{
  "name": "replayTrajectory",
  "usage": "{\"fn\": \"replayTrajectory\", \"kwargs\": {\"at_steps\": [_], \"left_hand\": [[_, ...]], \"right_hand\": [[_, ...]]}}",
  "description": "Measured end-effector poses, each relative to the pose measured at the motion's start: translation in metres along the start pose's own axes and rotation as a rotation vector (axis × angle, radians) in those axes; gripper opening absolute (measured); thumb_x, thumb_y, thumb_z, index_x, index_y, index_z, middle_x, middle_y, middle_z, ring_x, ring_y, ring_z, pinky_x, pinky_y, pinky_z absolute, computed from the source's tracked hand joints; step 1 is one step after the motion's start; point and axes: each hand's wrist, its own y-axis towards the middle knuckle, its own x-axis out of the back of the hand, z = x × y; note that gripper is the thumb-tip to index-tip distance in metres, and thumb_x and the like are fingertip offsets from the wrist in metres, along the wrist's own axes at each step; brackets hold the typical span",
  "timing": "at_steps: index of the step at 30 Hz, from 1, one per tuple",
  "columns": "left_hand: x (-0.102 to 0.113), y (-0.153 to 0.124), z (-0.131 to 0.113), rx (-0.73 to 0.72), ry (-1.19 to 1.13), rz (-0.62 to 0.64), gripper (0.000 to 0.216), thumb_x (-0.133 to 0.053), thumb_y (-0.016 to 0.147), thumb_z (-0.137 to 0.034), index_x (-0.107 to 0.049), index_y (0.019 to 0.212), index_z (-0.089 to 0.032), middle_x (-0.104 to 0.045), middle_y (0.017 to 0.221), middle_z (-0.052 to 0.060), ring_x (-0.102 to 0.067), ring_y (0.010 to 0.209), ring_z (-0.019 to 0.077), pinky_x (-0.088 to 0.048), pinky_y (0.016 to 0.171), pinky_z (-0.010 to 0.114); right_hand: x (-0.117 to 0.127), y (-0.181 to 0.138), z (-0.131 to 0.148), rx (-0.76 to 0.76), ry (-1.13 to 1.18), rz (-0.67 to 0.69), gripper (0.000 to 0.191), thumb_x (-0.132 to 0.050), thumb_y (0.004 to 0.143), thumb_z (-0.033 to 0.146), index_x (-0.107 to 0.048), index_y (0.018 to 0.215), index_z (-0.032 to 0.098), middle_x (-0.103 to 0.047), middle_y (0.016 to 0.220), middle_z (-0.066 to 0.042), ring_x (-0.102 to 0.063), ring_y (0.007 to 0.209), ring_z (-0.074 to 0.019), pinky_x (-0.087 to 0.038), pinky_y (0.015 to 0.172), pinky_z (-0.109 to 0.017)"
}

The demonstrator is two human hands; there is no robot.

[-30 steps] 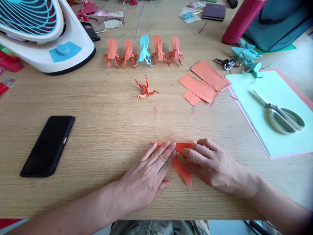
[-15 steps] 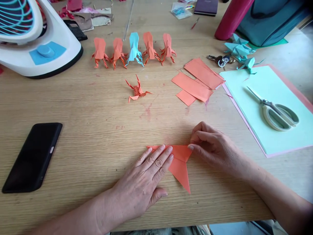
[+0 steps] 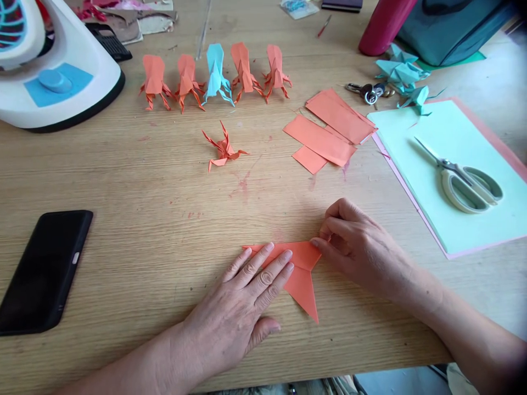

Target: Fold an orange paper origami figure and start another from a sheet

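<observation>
A folded piece of orange paper (image 3: 302, 280) lies on the table near its front edge, with a straight top edge and a point directed toward me. My left hand (image 3: 251, 299) rests flat across its left part, fingers stretched out and covering some of it. At the paper's upper right corner, my right hand (image 3: 354, 244) pinches the tip between thumb and fingers. Beyond my hands sits a small orange origami figure (image 3: 224, 151) with thin pointed limbs. Orange paper strips (image 3: 321, 140) lie overlapping to its right.
Several orange origami figures (image 3: 154, 77) and a light blue one (image 3: 214, 74) stand in a row at the back. A black phone (image 3: 43, 269) lies left, near a white fan (image 3: 90, 71). Scissors (image 3: 465, 181) rest on pale green sheets (image 3: 444, 225), by keys (image 3: 368, 92) and teal origami (image 3: 403, 74).
The camera view has shifted slightly, so the table's things appear moved a little left. My left hand still lies flat on the orange paper, and my right hand still pinches its corner.
</observation>
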Motion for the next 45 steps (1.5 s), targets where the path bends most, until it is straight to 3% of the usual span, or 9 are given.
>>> {"fn": "replayTrajectory", "kwargs": {"at_steps": [8, 12, 14, 17, 20, 22, 32, 39, 45], "left_hand": [[0.003, 0.004, -0.011, 0.057, 0.081, -0.011, 0.077, -0.026, 0.098, -0.066, -0.034, 0.155, -0.015, -0.028, 0.165, 0.006, -0.024, 0.15, 0.0316, -0.008, 0.122, 0.052], [0.0, 0.007, -0.017, 0.08, 0.126, -0.054, 0.083, -0.025, 0.095, -0.072, -0.04, 0.152, -0.014, -0.036, 0.162, 0.008, -0.029, 0.147, 0.0335, -0.013, 0.12, 0.053], [-0.002, 0.008, -0.017, 0.077, 0.13, -0.074, 0.085, -0.026, 0.094, -0.073, -0.042, 0.151, -0.012, -0.039, 0.16, 0.009, -0.031, 0.146, 0.034, -0.015, 0.12, 0.052], [-0.003, 0.008, -0.017, 0.075, 0.099, -0.086, 0.084, -0.028, 0.094, -0.072, -0.041, 0.151, -0.011, -0.039, 0.16, 0.009, -0.032, 0.147, 0.033, -0.016, 0.12, 0.048], [-0.004, 0.007, -0.016, 0.077, 0.071, -0.088, 0.084, -0.033, 0.094, -0.071, -0.039, 0.152, -0.011, -0.037, 0.161, 0.01, -0.031, 0.147, 0.0329, -0.017, 0.121, 0.047], [-0.005, 0.006, -0.015, 0.063, 0.064, -0.093, 0.086, -0.036, 0.093, -0.071, -0.038, 0.152, -0.008, -0.036, 0.161, 0.012, -0.031, 0.148, 0.0338, -0.018, 0.121, 0.047], [-0.005, -0.001, -0.011, 0.066, -0.071, -0.051, 0.068, -0.044, 0.101, -0.043, -0.026, 0.154, -0.004, -0.021, 0.166, 0.016, -0.013, 0.155, 0.0282, -0.019, 0.123, 0.045], [-0.007, -0.001, -0.01, 0.054, -0.004, -0.041, 0.079, -0.046, 0.099, -0.053, -0.021, 0.157, -0.006, -0.019, 0.167, 0.014, -0.01, 0.155, 0.0311, -0.013, 0.124, 0.045], [-0.005, -0.001, -0.012, 0.045, 0.028, -0.038, 0.075, -0.047, 0.099, -0.05, -0.026, 0.157, -0.008, -0.023, 0.166, 0.013, -0.016, 0.154, 0.0325, -0.016, 0.123, 0.048]], "right_hand": [[-0.003, -0.001, -0.009, 0.021, -0.086, -0.057, 0.016, -0.064, 0.088, 0.019, -0.054, 0.076, 0.017, -0.049, 0.091, -0.006, -0.052, 0.07, -0.0153, -0.048, 0.066, -0.031], [-0.002, -0.002, -0.011, 0.068, -0.055, -0.075, 0.009, -0.061, 0.09, 0.015, -0.057, 0.082, 0.016, -0.051, 0.092, -0.007, -0.053, 0.072, -0.0163, -0.049, 0.068, -0.031], [-0.001, -0.005, -0.012, 0.154, -0.034, -0.11, 0.004, -0.057, 0.092, 0.012, -0.059, 0.09, 0.015, -0.053, 0.093, -0.009, -0.055, 0.076, -0.0177, -0.049, 0.071, -0.032], [0.0, -0.012, -0.01, 0.401, -0.046, -0.174, 0.015, -0.05, 0.096, 0.008, -0.062, 0.102, 0.013, -0.058, 0.095, -0.011, -0.056, 0.08, -0.0195, -0.048, 0.072, -0.034], [-0.002, -0.017, -0.005, 0.649, -0.085, -0.113, 0.021, -0.047, 0.098, 0.008, -0.061, 0.113, 0.011, -0.064, 0.099, -0.013, -0.055, 0.08, -0.0212, -0.046, 0.071, -0.036], [-0.004, -0.018, -0.002, 0.728, -0.1, -0.048, 0.023, -0.047, 0.1, 0.011, -0.06, 0.118, 0.009, -0.067, 0.102, -0.015, -0.057, 0.083, -0.0225, -0.046, 0.071, -0.037], [-0.008, -0.017, -0.001, 0.733, -0.238, 0.04, 0.027, -0.046, 0.103, 0.018, -0.062, 0.122, 0.009, -0.068, 0.105, -0.013, -0.058, 0.085, -0.022, -0.045, 0.076, -0.039], [-0.003, -0.017, 0.001, 0.794, -0.325, 0.012, 0.027, -0.042, 0.102, 0.012, -0.069, 0.106, 0.012, -0.068, 0.105, -0.013, -0.058, 0.084, -0.021, -0.045, 0.078, -0.041], [0.004, -0.023, -0.003, 0.836, -0.304, -0.028, 0.027, -0.044, 0.1, 0.007, -0.07, 0.095, 0.011, -0.069, 0.109, -0.013, -0.059, 0.087, -0.0205, -0.047, 0.079, -0.041]]}}
